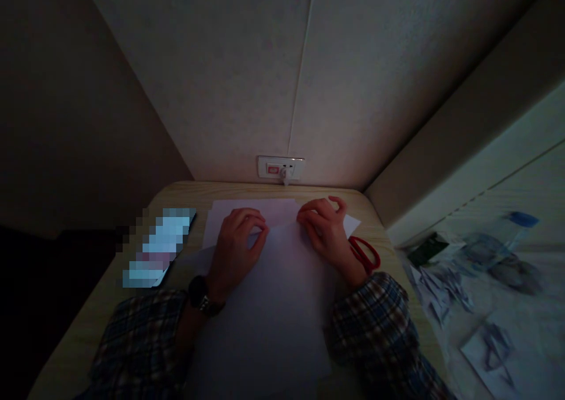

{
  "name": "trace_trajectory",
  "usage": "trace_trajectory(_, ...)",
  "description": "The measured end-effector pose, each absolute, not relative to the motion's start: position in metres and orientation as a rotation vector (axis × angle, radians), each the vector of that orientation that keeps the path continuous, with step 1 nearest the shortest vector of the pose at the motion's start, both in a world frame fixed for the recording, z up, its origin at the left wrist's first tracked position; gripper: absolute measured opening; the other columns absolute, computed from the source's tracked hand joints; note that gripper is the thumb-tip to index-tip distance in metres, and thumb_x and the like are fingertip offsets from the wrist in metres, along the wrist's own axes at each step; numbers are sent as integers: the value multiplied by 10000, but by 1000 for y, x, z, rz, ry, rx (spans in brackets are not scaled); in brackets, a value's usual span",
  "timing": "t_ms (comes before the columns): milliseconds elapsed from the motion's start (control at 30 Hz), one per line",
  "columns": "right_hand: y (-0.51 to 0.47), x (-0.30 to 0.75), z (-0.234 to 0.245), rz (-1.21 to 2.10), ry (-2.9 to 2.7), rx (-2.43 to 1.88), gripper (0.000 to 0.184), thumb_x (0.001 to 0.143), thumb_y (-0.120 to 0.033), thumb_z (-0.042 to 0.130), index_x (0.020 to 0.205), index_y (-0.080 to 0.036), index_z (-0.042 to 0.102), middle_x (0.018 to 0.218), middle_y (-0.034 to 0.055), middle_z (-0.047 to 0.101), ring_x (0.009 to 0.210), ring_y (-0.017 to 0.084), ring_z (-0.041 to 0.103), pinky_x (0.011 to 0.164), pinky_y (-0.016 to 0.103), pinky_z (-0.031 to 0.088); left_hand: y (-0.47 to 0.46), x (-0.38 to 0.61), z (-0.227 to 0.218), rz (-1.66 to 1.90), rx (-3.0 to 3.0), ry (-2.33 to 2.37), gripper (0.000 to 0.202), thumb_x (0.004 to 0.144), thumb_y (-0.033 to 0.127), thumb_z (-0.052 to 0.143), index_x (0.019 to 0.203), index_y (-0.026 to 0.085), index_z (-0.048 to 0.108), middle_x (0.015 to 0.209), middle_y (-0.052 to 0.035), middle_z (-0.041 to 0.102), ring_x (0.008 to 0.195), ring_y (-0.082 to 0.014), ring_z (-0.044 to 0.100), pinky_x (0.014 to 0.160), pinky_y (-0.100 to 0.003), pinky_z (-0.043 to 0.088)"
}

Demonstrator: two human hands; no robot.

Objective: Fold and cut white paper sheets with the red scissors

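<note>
A white sheet of paper (282, 294) lies on the small wooden table (88, 323) in front of me, on top of other white sheets (260, 209). My left hand (236, 244) rests on the sheet's far edge, its fingers curled and pinching the paper. My right hand (324, 229) pinches the same far edge just to the right, fingertips bent onto the paper. Both wrists wear plaid sleeves, and a dark watch (203, 297) is on the left one. Red-handled scissors (366, 253) lie on the table just right of my right hand.
A phone with a lit screen (159, 247) lies at the table's left. A wall socket (281, 168) sits on the wall behind the table. To the right, a lower surface holds folded paper pieces (441, 294), a plastic bottle (498, 235) and a dark packet (426, 250).
</note>
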State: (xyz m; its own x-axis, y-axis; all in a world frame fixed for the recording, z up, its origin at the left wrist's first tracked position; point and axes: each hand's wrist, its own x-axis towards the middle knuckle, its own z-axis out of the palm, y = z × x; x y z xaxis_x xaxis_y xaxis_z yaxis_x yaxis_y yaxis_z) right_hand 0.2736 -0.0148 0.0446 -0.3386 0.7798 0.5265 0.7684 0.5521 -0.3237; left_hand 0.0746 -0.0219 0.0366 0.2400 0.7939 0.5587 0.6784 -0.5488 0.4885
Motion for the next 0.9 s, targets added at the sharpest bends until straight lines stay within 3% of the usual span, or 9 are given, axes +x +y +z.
trace_trajectory(433,-4,326,46,-190,-1895,-1378,144,851,-223,479,765,-234,594,850,28,636,855,209,561,920,439,251,8,31,33,1272,2404,1626,46,773,196,538,755,203,580,874,-48,596,902,-220,545,827,-388,436)
trace_trajectory(900,-1,319,44,-82,-1911,-1326,155,844,-207,487,758,-204,616,830,42,634,832,204,556,850,405,304,16,2,37,1546,2095,1804,39,765,201,568,740,173,578,840,-21,574,870,-180,552,834,-361,450)
